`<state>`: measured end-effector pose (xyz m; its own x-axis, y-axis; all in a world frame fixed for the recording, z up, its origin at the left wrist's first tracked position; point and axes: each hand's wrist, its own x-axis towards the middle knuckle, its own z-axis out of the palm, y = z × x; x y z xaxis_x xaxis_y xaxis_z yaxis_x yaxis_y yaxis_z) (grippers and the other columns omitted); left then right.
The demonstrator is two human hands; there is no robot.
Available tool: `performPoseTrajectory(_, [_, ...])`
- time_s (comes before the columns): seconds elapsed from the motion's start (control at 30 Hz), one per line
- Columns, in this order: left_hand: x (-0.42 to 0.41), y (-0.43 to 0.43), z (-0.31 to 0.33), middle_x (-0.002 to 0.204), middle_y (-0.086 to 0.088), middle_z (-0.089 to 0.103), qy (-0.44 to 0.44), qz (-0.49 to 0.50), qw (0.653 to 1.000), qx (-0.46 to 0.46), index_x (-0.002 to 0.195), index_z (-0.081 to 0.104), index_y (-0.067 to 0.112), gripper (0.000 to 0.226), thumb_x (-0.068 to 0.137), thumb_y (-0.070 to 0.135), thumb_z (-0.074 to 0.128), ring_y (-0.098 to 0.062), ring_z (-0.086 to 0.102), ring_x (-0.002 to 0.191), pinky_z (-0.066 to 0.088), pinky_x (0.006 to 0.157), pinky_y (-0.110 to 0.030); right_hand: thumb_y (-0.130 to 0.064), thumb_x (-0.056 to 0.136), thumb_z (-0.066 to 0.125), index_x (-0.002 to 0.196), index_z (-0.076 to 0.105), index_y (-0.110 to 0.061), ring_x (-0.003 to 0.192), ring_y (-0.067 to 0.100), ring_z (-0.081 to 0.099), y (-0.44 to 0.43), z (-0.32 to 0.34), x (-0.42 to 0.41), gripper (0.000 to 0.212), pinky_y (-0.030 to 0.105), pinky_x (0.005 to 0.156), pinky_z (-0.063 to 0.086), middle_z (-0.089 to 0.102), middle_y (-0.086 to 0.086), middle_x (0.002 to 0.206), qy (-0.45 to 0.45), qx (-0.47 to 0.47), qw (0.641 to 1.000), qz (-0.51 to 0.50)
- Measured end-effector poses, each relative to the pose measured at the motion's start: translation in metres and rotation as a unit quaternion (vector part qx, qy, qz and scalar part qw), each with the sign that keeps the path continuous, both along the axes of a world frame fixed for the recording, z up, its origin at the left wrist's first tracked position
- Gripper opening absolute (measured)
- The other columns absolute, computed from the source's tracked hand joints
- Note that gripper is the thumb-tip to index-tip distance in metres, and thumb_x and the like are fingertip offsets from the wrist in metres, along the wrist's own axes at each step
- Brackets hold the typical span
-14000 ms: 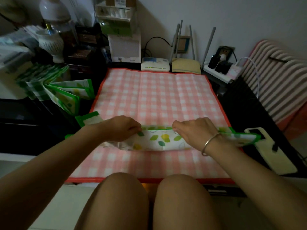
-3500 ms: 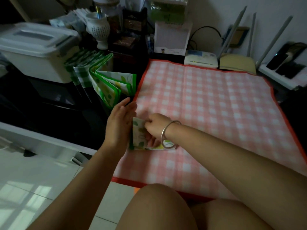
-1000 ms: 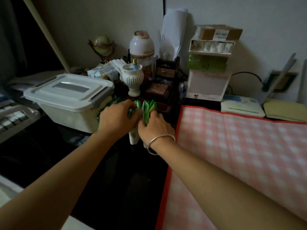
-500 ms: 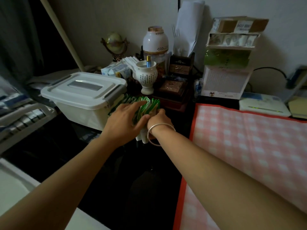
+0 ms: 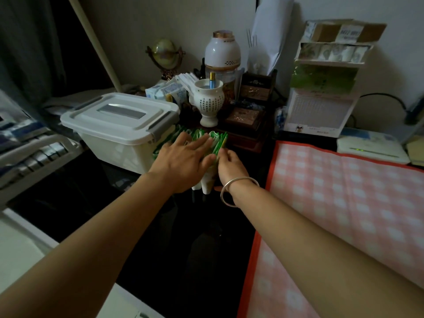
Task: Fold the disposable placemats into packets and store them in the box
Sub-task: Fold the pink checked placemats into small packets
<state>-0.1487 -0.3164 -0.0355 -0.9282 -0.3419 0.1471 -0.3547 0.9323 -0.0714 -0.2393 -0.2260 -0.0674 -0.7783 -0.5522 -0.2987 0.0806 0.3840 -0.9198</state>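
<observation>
A row of folded green-edged placemat packets (image 5: 218, 139) stands on edge on the dark tabletop, just right of a white plastic box (image 5: 119, 131) whose lid is closed. My left hand (image 5: 181, 164) lies over the row from the left, its fingers straight and pressing on the packets' tops. On the row's right end my right hand (image 5: 231, 165), with a silver bangle at the wrist, has its fingers curled round the outermost packet. The hands hide much of the row. A pink checked placemat (image 5: 344, 203) lies spread flat to the right.
Behind the packets stand a white vase (image 5: 209, 103), a white jar (image 5: 222, 51), dark wooden boxes (image 5: 247, 115), a small globe (image 5: 165, 56) and stacked cartons (image 5: 321, 88). A white router (image 5: 371, 148) sits beyond the pink mat. Dark tabletop (image 5: 183, 237) stretches toward me.
My left hand's fingers have straightened and spread flat over the packet row. The right hand stays at the row's right end, and the view has shifted slightly.
</observation>
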Motion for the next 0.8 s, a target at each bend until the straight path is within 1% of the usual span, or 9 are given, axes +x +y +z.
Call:
performPoseTrajectory(0.07, [-0.001,0.000,0.002,0.161,0.018,0.013,-0.023,0.014,1.000,-0.013,0.155,0.015,0.034,0.064,0.097,0.060,0.009,-0.016,0.018,0.141,0.035,0.103,-0.041,-0.054,0.096,0.032,0.140,0.040,-0.036,0.115,0.030,0.056,-0.002,-0.001,0.002,0.048,0.049,0.097,0.046,0.055,0.004,0.133,0.004,-0.001,1.000,0.003])
performPoseTrajectory(0.17, [-0.003,-0.004,0.004,0.162,0.016,0.008,-0.058,0.015,0.997,-0.039,0.156,0.009,0.034,0.063,0.098,0.059,0.007,-0.016,0.017,0.142,0.032,0.104,-0.042,-0.059,0.093,0.034,0.139,0.040,-0.037,0.114,0.030,0.057,-0.006,-0.003,0.002,0.051,0.050,0.095,0.049,0.055,0.004,0.132,0.006,0.001,1.000,0.017])
performPoseTrajectory(0.27, [-0.005,-0.008,0.007,0.162,0.018,0.001,-0.091,0.004,0.996,-0.014,0.156,0.003,0.036,0.064,0.097,0.061,0.008,-0.018,0.011,0.143,0.027,0.107,-0.044,-0.059,0.091,0.042,0.140,0.039,-0.035,0.114,0.030,0.056,-0.006,-0.003,-0.001,0.055,0.051,0.093,0.050,0.053,0.004,0.133,-0.018,-0.006,1.000,0.021])
performPoseTrajectory(0.37, [0.001,-0.009,0.007,0.162,0.018,-0.006,-0.106,-0.014,0.994,0.000,0.155,-0.003,0.035,0.075,0.091,0.070,0.011,-0.020,0.006,0.145,0.024,0.112,-0.047,-0.055,0.091,0.049,0.139,0.038,-0.031,0.110,0.029,0.058,-0.004,-0.004,-0.004,0.054,0.051,0.089,0.053,0.054,0.002,0.128,-0.067,-0.033,0.997,0.006])
performPoseTrajectory(0.47, [0.009,-0.008,0.005,0.163,0.015,-0.006,-0.094,-0.013,0.995,0.003,0.156,-0.001,0.032,0.087,0.078,0.068,0.013,-0.022,0.010,0.145,0.022,0.114,-0.048,-0.049,0.092,0.053,0.136,0.037,-0.031,0.101,0.027,0.061,-0.003,-0.005,-0.003,0.050,0.050,0.081,0.057,0.052,0.001,0.118,-0.124,-0.058,0.991,-0.005])
performPoseTrajectory(0.53, [0.013,-0.004,0.001,0.164,0.009,-0.002,-0.069,-0.016,0.997,-0.015,0.157,0.002,0.028,0.089,0.077,0.066,0.013,-0.024,0.014,0.145,0.016,0.118,-0.048,-0.048,0.091,0.056,0.134,0.039,-0.029,0.100,0.028,0.063,-0.005,-0.007,-0.002,0.050,0.050,0.082,0.056,0.055,0.003,0.118,-0.114,-0.059,0.992,-0.018])
performPoseTrajectory(0.67, [0.018,0.008,-0.009,0.163,0.000,0.014,0.022,-0.072,0.997,-0.030,0.156,0.017,0.021,0.085,0.080,0.059,0.022,-0.022,0.021,0.146,0.007,0.122,-0.045,-0.046,0.088,0.058,0.123,0.046,-0.026,0.096,0.027,0.064,-0.004,-0.011,0.001,0.042,0.047,0.082,0.056,0.057,0.001,0.103,-0.076,-0.051,0.994,-0.052])
performPoseTrajectory(0.73, [0.020,0.012,-0.011,0.163,-0.001,0.014,0.033,-0.078,0.996,-0.037,0.156,0.019,0.017,0.080,0.085,0.054,0.023,-0.019,0.016,0.149,0.003,0.123,-0.041,-0.049,0.084,0.061,0.123,0.048,-0.025,0.099,0.026,0.063,-0.001,-0.013,0.001,0.047,0.047,0.084,0.055,0.059,0.002,0.112,-0.049,-0.046,0.996,-0.056])
performPoseTrajectory(0.8, [0.021,0.014,-0.014,0.164,-0.002,0.003,-0.001,-0.069,0.996,-0.049,0.157,0.008,0.014,0.076,0.092,0.052,0.021,-0.016,0.002,0.151,-0.002,0.123,-0.039,-0.052,0.082,0.062,0.126,0.049,-0.025,0.102,0.026,0.061,0.004,-0.012,0.002,0.053,0.047,0.086,0.054,0.058,0.003,0.118,-0.048,-0.050,0.996,-0.055])
